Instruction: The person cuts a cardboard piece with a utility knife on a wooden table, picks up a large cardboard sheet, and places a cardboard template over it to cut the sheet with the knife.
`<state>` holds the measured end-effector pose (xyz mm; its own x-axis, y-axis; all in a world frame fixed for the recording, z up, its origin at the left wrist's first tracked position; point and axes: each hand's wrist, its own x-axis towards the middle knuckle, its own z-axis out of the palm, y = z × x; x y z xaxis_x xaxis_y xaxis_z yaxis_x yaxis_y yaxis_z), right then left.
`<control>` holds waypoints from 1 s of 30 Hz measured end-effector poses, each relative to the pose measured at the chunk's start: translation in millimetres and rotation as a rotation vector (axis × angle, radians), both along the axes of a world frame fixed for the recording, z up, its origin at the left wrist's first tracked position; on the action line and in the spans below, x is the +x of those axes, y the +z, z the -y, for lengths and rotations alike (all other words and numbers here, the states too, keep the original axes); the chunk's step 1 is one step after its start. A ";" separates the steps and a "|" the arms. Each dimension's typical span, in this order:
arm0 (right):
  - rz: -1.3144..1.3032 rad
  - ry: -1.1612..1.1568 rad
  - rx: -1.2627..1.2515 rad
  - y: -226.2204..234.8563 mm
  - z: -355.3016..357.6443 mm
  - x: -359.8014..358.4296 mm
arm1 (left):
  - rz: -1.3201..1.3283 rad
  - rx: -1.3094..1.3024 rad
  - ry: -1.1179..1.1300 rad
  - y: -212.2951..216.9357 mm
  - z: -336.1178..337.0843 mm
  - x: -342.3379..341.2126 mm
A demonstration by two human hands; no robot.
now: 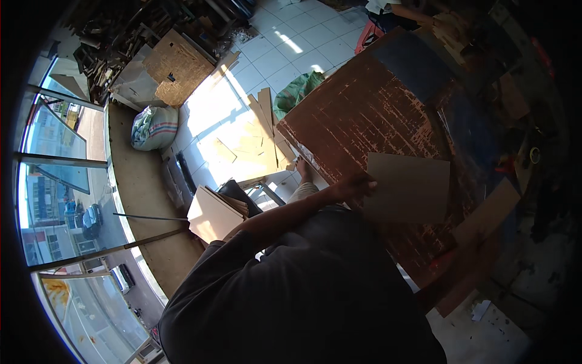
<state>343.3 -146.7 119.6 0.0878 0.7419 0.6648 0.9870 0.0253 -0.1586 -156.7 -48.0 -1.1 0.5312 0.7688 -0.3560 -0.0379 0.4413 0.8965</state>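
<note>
My left hand (356,185) grips the left edge of a flat tan rectangular board (411,188), which is held just above a worn brown tabletop (364,115) with flaking paint. My forearm reaches to it from the lower left, across my dark shirt. My right hand is hidden from view. Another tan board (488,212) lies on the table to the right of the held one.
A stack of pale boards (212,213) rests to my left. Loose plywood pieces (254,145) lie on the sunlit tile floor, with a striped sack (154,127) and a green bag (297,91) nearby. Another person (394,11) sits by a red stool (368,35) beyond the table.
</note>
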 end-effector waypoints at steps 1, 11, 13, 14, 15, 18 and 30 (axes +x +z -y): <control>-0.081 0.016 -0.065 29.3 -18.8 -43.4 | 0.012 0.023 0.005 0.9 -0.7 -1.6; -0.994 0.841 -0.883 63.0 -145.7 -407.6 | 0.009 0.244 0.150 -5.1 13.9 -27.6; -0.910 0.903 -0.884 50.7 -143.4 -417.6 | -0.007 0.433 0.255 -13.5 16.6 -31.2; -0.936 0.916 -0.932 43.0 -142.0 -417.0 | 0.025 0.374 0.278 -18.3 17.4 -35.1; -0.965 0.916 -0.987 35.6 -140.6 -411.0 | 0.050 0.318 0.282 -22.7 18.2 -39.3; -1.132 0.875 -1.093 12.2 -126.5 -391.0 | -0.044 0.243 0.227 -29.8 22.2 -48.0; -1.062 0.395 -0.869 -34.9 -67.6 -260.6 | -0.050 -0.010 0.098 -12.9 14.9 -35.1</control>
<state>82.6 -79.1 84.7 -0.0576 0.9652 -0.2551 0.3438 -0.2208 -0.9127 -191.8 -62.9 -14.0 0.4349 0.8125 -0.3881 -0.0370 0.4468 0.8939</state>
